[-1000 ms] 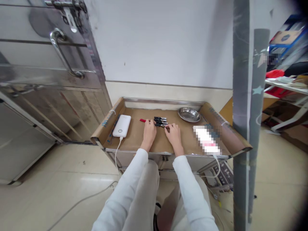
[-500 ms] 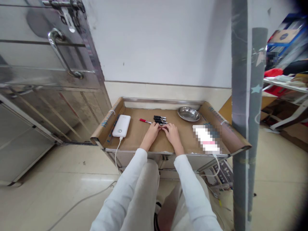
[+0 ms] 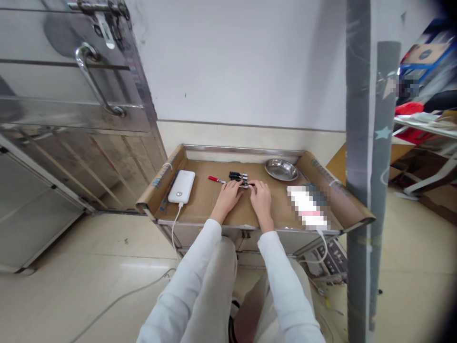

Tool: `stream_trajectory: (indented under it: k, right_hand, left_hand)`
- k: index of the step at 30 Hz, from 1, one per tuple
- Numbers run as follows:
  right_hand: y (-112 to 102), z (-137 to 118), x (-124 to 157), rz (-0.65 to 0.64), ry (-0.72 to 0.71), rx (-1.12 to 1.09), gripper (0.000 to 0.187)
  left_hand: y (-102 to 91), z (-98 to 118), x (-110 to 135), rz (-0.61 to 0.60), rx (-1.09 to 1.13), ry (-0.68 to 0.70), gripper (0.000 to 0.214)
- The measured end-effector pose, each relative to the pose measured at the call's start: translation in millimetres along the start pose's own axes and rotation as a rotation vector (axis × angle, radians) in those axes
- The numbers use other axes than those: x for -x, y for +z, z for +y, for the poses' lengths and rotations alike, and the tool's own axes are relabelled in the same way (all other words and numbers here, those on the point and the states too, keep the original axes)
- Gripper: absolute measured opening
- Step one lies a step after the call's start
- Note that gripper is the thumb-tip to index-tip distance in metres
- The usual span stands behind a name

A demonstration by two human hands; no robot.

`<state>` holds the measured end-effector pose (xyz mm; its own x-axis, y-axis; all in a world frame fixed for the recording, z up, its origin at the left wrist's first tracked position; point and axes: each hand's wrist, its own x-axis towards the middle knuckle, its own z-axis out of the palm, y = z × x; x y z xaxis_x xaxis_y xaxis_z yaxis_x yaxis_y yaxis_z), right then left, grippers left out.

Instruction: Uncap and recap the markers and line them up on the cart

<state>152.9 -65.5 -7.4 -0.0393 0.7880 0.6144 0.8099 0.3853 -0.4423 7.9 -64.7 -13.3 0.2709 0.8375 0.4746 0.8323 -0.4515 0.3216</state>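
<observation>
My left hand and my right hand meet low over the cardboard-covered tabletop, fingertips pinched and a narrow gap between them. A small black-and-silver pen-like piece spans that gap, with one end at each hand's fingers. Its exact kind is too small to make out. Just beyond the fingers lie several black pen-like pieces with silver ends, side by side and partly hidden by the hands. A red pen-like piece with a silver tip rests on the cardboard to the left of them.
A white power bank with a cable lies at the left. Toward the back right stands a round steel dish. A blurred-out white device with a cable lies at right. Raised cardboard sides border the tabletop.
My hands have moved slightly apart, the right one shifting rightward. The black-and-silver piece now shows between the fingertips. The camera view has shifted slightly.
</observation>
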Motion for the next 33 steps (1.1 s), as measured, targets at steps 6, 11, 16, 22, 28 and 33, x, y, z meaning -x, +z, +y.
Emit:
stream_trajectory:
  k: [6, 11, 16, 22, 28, 33]
  right_hand:
    - [0, 1, 1, 0.032, 0.076, 0.041, 0.025]
    - [0, -2, 2, -0.012, 0.074, 0.034, 0.026]
    - [3, -6, 0, -0.186, -0.143, -0.182, 0.044]
    - [10, -4, -1, -0.222, -0.191, -0.239, 0.071]
    - [15, 4, -1, -0.135, -0.13, -0.076, 0.045]
    - [20, 9, -3, -0.1, -0.101, 0.057, 0.038]
  left_hand:
    - [-5.7, 4, -1, -0.053, -0.09, -0.028, 0.018]
    - [-6.5, 3, -2, 0.011, -0.068, -0.076, 0.019]
    - [-7.5, 2, -2, 0.057, 0.02, -0.124, 0.018]
    - [-12.8, 3, 1, 0.268, -0.217, -0.435, 0.022]
    - [-5.8, 0, 4, 0.234, -0.271, -0.552, 0.029]
    - [1.7, -8, -2, 0.26, -0.256, -0.457, 0.029]
